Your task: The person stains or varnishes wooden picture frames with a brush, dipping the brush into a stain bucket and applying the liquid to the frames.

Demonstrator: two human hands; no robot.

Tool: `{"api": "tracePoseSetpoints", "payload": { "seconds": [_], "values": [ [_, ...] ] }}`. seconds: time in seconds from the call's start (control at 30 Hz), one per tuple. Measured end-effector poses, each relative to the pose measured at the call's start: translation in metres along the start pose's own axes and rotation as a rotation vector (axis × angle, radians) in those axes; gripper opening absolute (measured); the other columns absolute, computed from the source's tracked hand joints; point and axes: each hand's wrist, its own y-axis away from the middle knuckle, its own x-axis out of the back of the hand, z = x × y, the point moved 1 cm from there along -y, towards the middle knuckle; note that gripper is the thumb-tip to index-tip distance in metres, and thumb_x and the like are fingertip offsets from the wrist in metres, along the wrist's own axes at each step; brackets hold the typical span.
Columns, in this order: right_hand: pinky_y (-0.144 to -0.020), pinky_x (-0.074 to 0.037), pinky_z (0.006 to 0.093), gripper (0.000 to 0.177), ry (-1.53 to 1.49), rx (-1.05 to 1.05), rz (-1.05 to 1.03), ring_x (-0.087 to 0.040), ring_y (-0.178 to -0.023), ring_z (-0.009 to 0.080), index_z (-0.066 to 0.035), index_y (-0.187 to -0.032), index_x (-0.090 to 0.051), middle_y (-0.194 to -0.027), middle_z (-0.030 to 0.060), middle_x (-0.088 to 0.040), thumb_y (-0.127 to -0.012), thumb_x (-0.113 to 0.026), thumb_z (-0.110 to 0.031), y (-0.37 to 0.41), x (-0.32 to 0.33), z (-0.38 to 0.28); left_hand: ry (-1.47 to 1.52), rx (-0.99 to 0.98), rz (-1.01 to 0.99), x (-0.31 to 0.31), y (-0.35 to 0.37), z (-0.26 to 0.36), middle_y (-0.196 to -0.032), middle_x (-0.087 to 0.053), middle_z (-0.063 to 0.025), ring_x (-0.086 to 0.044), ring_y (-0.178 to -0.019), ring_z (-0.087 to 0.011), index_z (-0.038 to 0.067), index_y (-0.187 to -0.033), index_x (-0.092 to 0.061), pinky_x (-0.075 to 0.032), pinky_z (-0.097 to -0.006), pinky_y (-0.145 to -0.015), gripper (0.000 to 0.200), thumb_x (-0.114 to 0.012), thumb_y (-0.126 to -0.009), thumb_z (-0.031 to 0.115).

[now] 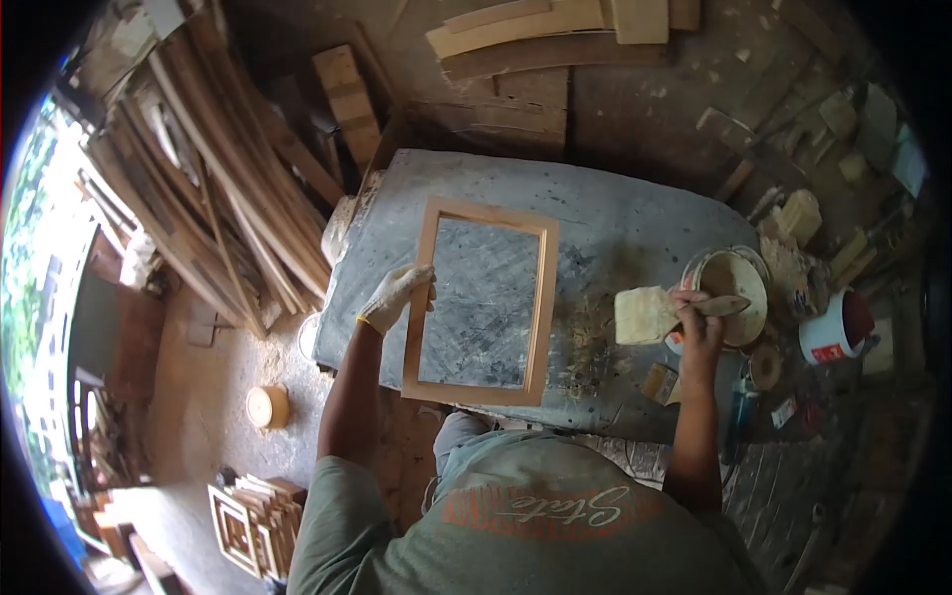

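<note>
I record the left hand (395, 296), in a pale glove, closed around the left side of a wooden frame (543, 297). The frame lies over the grey tabletop (605, 218), its near edge by the person's torso. I find the right hand (698, 315) clenched on the handle of a wide brush (645, 315), bristles directed left, well apart from the frame. Just beyond that hand I note a round bucket (758, 273); farther right, a white tub (825, 325) with a red label. Outward, long boards (213, 169) lean at left, and smaller frames (256, 526) are stacked on the floor near a yellowish pail (266, 407).
</note>
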Motion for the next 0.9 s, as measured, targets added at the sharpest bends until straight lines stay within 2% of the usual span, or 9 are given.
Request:
{"api": "tracePoseSetpoints", "payload": {
  "seconds": [0.1, 0.2, 0.23, 0.37, 0.43, 0.53, 0.57, 0.67, 0.9],
  "values": [
    [-0.072, -0.045, 0.0222, 0.014, 0.134, -0.036, 0.040, -0.053, -0.077, 0.0061, 0.001, -0.097, -0.067, -0.085, -0.0018, -0.061, -0.089, -0.064, -0.011, 0.030, -0.010, 0.013, -0.025, 0.083, -0.151, -0.002, -0.041, -0.015, -0.080, -0.065, -0.0085, -0.064, -0.074, -0.0179, 0.001, -0.101, -0.062, -0.055, -0.0339, -0.072, 0.044, -0.065, -0.092, 0.044],
    [-0.070, -0.039, 0.0229, 0.009, 0.120, -0.192, 0.054, -0.047, -0.075, 0.0051, -0.003, -0.095, -0.067, -0.084, -0.0046, -0.057, -0.089, -0.064, -0.010, 0.051, -0.023, 0.027, -0.134, 0.165, -0.278, 0.001, -0.083, -0.038, -0.085, -0.067, -0.0094, -0.066, -0.080, -0.0185, 0.002, -0.108, -0.063, -0.056, -0.0368, -0.077, 0.052, -0.062, -0.091, 0.051],
    [-0.065, -0.033, 0.0196, 0.009, 0.126, -0.197, 0.051, -0.040, -0.069, 0.0034, -0.003, -0.096, -0.067, -0.080, -0.0071, -0.053, -0.089, -0.065, -0.009, 0.057, -0.030, 0.032, -0.175, 0.208, -0.291, 0.003, -0.095, -0.045, -0.087, -0.068, -0.0097, -0.066, -0.082, -0.0187, 0.002, -0.110, -0.063, -0.056, -0.0371, -0.078, 0.055, -0.062, -0.090, 0.053],
    [-0.062, -0.056, 0.0248, 0.021, -0.005, -0.341, -0.079, -0.060, -0.077, 0.0079, -0.001, -0.107, -0.065, -0.087, -0.0001, -0.061, -0.092, -0.067, -0.016, 0.076, -0.053, 0.055, -0.399, 0.324, -0.267, 0.018, -0.128, -0.054, -0.103, -0.066, -0.0121, -0.064, -0.099, -0.0230, 0.004, -0.119, -0.060, -0.052, -0.0392, -0.088, 0.061, -0.059, -0.091, 0.058],
    [-0.062, -0.056, 0.0250, 0.021, 0.010, -0.399, -0.179, -0.061, -0.080, 0.0089, -0.002, -0.108, -0.065, -0.089, 0.0010, -0.063, -0.092, -0.067, -0.016, 0.082, -0.059, 0.080, -0.511, 0.397, -0.156, 0.013, -0.119, -0.045, -0.106, -0.066, -0.0140, -0.062, -0.107, -0.0249, 0.004, -0.127, -0.060, -0.049, -0.0385, -0.093, 0.065, -0.058, -0.091, 0.058],
    [-0.071, -0.054, 0.0263, 0.019, 0.061, -0.469, -0.369, -0.063, -0.089, 0.0115, -0.001, -0.104, -0.067, -0.093, 0.0033, -0.066, -0.092, -0.068, -0.016, 0.082, -0.072, 0.095, -0.803, 0.169, -0.103, 0.026, -0.122, -0.050, -0.118, -0.066, -0.0161, -0.065, -0.106, -0.0259, 0.000, -0.126, -0.060, -0.049, -0.0376, -0.093, 0.072, -0.065, -0.084, 0.058],
    [-0.074, -0.053, 0.0271, 0.019, 0.095, -0.459, -0.442, -0.063, -0.091, 0.0122, -0.001, -0.103, -0.067, -0.094, 0.0036, -0.067, -0.092, -0.068, -0.016, 0.080, -0.077, 0.104, -0.690, 0.009, 0.123, 0.026, -0.108, -0.058, -0.125, -0.063, -0.0192, -0.063, -0.112, -0.0280, 0.000, -0.128, -0.059, -0.046, -0.0365, -0.098, 0.069, -0.068, -0.084, 0.052],
    [-0.084, -0.049, 0.0321, 0.020, 0.265, -0.295, -0.579, -0.064, -0.093, 0.0157, -0.002, -0.099, -0.069, -0.094, 0.0055, -0.069, -0.089, -0.069, -0.020, 0.054, -0.084, 0.136, -0.598, -0.078, 0.256, 0.027, -0.057, -0.051, -0.126, -0.063, -0.0196, -0.062, -0.115, -0.0286, -0.002, -0.126, -0.060, -0.046, -0.0362, -0.098, 0.062, -0.069, -0.086, 0.045],
    [-0.081, -0.050, 0.0337, 0.016, 0.394, -0.034, -0.555, -0.064, -0.088, 0.0159, -0.003, -0.097, -0.067, -0.089, 0.0042, -0.069, -0.088, -0.065, -0.016, -0.097, -0.076, 0.185, -0.488, -0.013, 0.595, 0.069, 0.105, -0.121, -0.114, -0.068, -0.0171, -0.063, -0.105, -0.0228, -0.004, -0.117, -0.064, -0.047, -0.0334, -0.093, 0.043, -0.067, -0.091, 0.030]
  ]
}}
